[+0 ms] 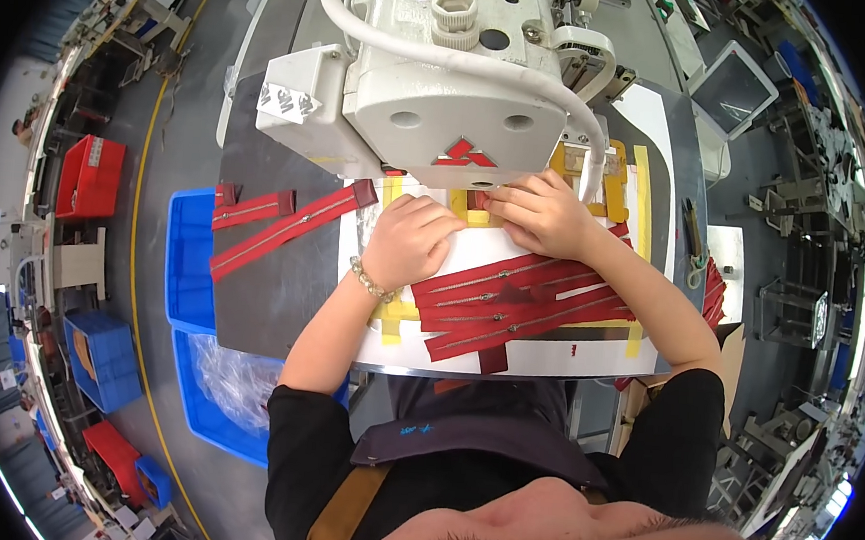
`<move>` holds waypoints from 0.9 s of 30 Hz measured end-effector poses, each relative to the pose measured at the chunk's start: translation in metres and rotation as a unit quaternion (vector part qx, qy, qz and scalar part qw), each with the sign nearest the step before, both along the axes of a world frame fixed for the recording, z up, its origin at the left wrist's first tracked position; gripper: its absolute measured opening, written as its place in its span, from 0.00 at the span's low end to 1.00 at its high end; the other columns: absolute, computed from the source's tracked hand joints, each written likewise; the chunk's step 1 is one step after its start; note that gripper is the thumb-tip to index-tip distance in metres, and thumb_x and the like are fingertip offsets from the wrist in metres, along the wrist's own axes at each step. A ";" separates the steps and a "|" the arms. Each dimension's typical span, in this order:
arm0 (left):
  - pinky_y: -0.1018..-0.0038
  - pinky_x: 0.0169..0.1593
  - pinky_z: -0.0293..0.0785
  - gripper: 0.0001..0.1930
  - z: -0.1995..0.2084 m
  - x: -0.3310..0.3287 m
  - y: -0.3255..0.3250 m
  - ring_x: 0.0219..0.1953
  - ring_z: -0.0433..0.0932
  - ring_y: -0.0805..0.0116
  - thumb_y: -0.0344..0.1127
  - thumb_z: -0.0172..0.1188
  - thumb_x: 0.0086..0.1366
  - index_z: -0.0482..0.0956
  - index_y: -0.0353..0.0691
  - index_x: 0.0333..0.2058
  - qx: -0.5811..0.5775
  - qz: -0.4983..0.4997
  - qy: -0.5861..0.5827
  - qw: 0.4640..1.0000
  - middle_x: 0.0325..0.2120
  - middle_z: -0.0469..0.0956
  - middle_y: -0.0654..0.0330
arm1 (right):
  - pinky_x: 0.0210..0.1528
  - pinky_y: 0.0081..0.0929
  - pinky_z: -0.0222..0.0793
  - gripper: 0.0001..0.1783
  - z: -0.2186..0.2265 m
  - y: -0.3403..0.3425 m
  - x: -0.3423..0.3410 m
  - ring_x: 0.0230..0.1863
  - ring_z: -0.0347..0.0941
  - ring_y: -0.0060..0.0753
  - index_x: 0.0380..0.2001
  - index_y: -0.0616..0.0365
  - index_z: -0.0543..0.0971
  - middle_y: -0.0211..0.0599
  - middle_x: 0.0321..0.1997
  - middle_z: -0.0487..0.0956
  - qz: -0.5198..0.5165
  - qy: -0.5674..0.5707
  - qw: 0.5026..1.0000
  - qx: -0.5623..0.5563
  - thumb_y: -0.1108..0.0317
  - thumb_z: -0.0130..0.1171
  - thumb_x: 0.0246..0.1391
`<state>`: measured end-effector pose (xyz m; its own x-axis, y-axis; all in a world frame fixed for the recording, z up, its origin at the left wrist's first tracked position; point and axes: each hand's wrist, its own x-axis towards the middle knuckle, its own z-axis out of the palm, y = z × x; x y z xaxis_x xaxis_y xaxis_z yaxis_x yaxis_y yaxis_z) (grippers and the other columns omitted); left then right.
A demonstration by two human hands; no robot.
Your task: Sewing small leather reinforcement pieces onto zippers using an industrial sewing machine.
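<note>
Both my hands work under the head of a large pale-grey sewing machine (435,95). My left hand (410,238) is closed, its bent fingertips at the left edge of a yellow plate (478,217) with an opening; what they grip, if anything, is hidden. On the other side, my right hand (547,215) has its fingers pinched at a small red fabric piece (479,201) in that opening. Several dark-red zippers (511,301) with metal teeth lie overlapped in front of my hands. More red zippers (295,222) rest left of my left hand. The needle area is hidden by the machine head.
A white sheet with yellow tape (642,199) covers part of the grey tabletop (269,309). Scissors (696,268) lie at the right edge. Blue bins (190,298), one with clear plastic film (234,382), stand left of the table. A screen (734,90) is at the far right.
</note>
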<state>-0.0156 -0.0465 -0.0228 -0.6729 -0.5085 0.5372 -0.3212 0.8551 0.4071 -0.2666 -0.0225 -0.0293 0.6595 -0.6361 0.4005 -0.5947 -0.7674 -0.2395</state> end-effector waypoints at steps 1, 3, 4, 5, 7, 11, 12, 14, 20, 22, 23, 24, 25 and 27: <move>0.70 0.34 0.69 0.10 0.000 0.000 0.001 0.29 0.75 0.66 0.24 0.58 0.44 0.80 0.42 0.29 0.004 -0.002 0.001 1.000 0.26 0.78 0.64 | 0.48 0.33 0.63 0.17 0.000 0.000 0.001 0.49 0.70 0.31 0.39 0.52 0.78 0.27 0.49 0.76 -0.004 -0.007 1.000 -0.015 0.69 0.63 0.42; 0.70 0.34 0.68 0.10 0.000 -0.001 0.002 0.28 0.74 0.66 0.24 0.58 0.44 0.80 0.41 0.29 0.010 -0.001 0.002 1.000 0.25 0.77 0.64 | 0.47 0.31 0.61 0.18 0.000 -0.001 0.002 0.48 0.71 0.30 0.39 0.51 0.78 0.26 0.47 0.77 -0.006 -0.013 1.000 -0.027 0.68 0.64 0.40; 0.70 0.33 0.68 0.10 0.001 -0.002 0.002 0.28 0.74 0.65 0.25 0.58 0.44 0.80 0.41 0.28 0.011 -0.004 -0.005 1.000 0.25 0.77 0.64 | 0.48 0.31 0.61 0.17 0.002 -0.001 0.002 0.48 0.71 0.30 0.38 0.51 0.78 0.26 0.48 0.77 -0.006 -0.016 1.000 -0.020 0.67 0.64 0.41; 0.70 0.33 0.69 0.09 0.001 -0.003 0.003 0.28 0.74 0.65 0.25 0.58 0.44 0.80 0.41 0.28 0.013 -0.007 -0.011 1.000 0.24 0.76 0.64 | 0.48 0.32 0.61 0.16 0.003 -0.001 0.002 0.48 0.71 0.30 0.38 0.51 0.79 0.26 0.48 0.77 -0.006 -0.018 1.000 -0.014 0.67 0.64 0.41; 0.70 0.33 0.69 0.10 0.001 -0.002 0.004 0.28 0.74 0.64 0.24 0.58 0.45 0.79 0.41 0.29 0.036 -0.024 -0.014 0.999 0.24 0.76 0.63 | 0.48 0.32 0.62 0.16 0.000 -0.002 0.001 0.48 0.71 0.31 0.39 0.51 0.79 0.25 0.48 0.77 -0.007 -0.017 1.000 -0.017 0.66 0.64 0.42; 0.70 0.33 0.69 0.07 0.001 0.002 0.010 0.27 0.74 0.63 0.26 0.61 0.48 0.79 0.42 0.29 0.104 -0.077 -0.010 0.992 0.23 0.75 0.62 | 0.51 0.32 0.62 0.18 -0.003 0.002 0.004 0.48 0.71 0.32 0.42 0.50 0.79 0.24 0.49 0.77 -0.025 -0.018 0.999 -0.023 0.66 0.64 0.44; 0.70 0.33 0.69 0.07 0.004 0.001 0.012 0.27 0.74 0.63 0.26 0.61 0.48 0.79 0.42 0.29 0.105 -0.077 -0.008 0.992 0.23 0.75 0.62 | 0.51 0.32 0.62 0.18 -0.002 0.003 0.003 0.48 0.71 0.32 0.42 0.50 0.79 0.24 0.49 0.77 -0.025 -0.016 0.999 -0.022 0.66 0.64 0.44; 0.69 0.35 0.70 0.06 0.011 -0.002 0.019 0.28 0.74 0.62 0.30 0.64 0.50 0.79 0.42 0.29 0.128 -0.105 -0.068 0.984 0.22 0.73 0.63 | 0.50 0.33 0.65 0.19 0.000 0.004 0.002 0.50 0.70 0.31 0.44 0.53 0.78 0.27 0.49 0.77 -0.030 -0.017 0.999 -0.019 0.66 0.63 0.46; 0.68 0.40 0.71 0.13 0.014 0.001 0.021 0.34 0.74 0.59 0.35 0.67 0.50 0.77 0.42 0.34 0.166 -0.081 -0.106 0.977 0.29 0.74 0.60 | 0.50 0.32 0.64 0.16 0.007 0.014 -0.002 0.48 0.72 0.34 0.41 0.51 0.80 0.28 0.46 0.79 -0.055 -0.046 0.997 0.019 0.69 0.64 0.45; 0.67 0.41 0.71 0.14 0.017 0.005 0.018 0.35 0.74 0.58 0.36 0.67 0.49 0.77 0.42 0.36 0.194 -0.080 -0.117 0.971 0.30 0.74 0.59 | 0.49 0.32 0.64 0.15 0.017 0.025 -0.013 0.47 0.72 0.35 0.40 0.52 0.80 0.29 0.44 0.78 -0.078 -0.014 0.994 0.071 0.69 0.64 0.45; 0.67 0.41 0.71 0.14 0.018 0.006 0.017 0.36 0.74 0.58 0.35 0.68 0.49 0.76 0.41 0.35 0.202 -0.084 -0.125 0.968 0.30 0.74 0.59 | 0.48 0.32 0.65 0.15 0.022 0.030 -0.020 0.45 0.72 0.37 0.39 0.52 0.79 0.31 0.42 0.78 -0.102 0.020 0.987 0.120 0.70 0.64 0.45; 0.67 0.41 0.71 0.14 0.019 0.006 0.017 0.36 0.73 0.57 0.35 0.68 0.48 0.76 0.41 0.34 0.209 -0.091 -0.133 0.964 0.30 0.74 0.58 | 0.48 0.32 0.65 0.15 0.028 0.036 -0.029 0.45 0.72 0.37 0.39 0.52 0.79 0.31 0.42 0.78 -0.103 0.020 0.987 0.122 0.70 0.64 0.45; 0.67 0.41 0.71 0.14 0.021 0.006 0.018 0.36 0.73 0.57 0.35 0.68 0.48 0.76 0.41 0.34 0.211 -0.090 -0.133 0.964 0.30 0.74 0.58 | 0.47 0.33 0.66 0.14 0.034 0.040 -0.037 0.44 0.71 0.38 0.39 0.52 0.79 0.32 0.40 0.77 -0.112 0.022 0.983 0.144 0.70 0.64 0.45; 0.67 0.41 0.70 0.12 0.024 0.006 0.021 0.36 0.73 0.57 0.33 0.67 0.49 0.74 0.40 0.31 0.253 -0.077 -0.169 0.949 0.29 0.73 0.59 | 0.46 0.33 0.66 0.14 0.041 0.047 -0.044 0.42 0.71 0.39 0.39 0.52 0.78 0.33 0.39 0.76 -0.121 0.023 0.978 0.167 0.70 0.64 0.45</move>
<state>-0.0096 -0.0252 0.0010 -0.8512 -0.5248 -0.0095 -0.3931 0.6252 0.6743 -0.3106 0.0245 0.0120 0.4857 -0.8663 0.1169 -0.7657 -0.4861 -0.4211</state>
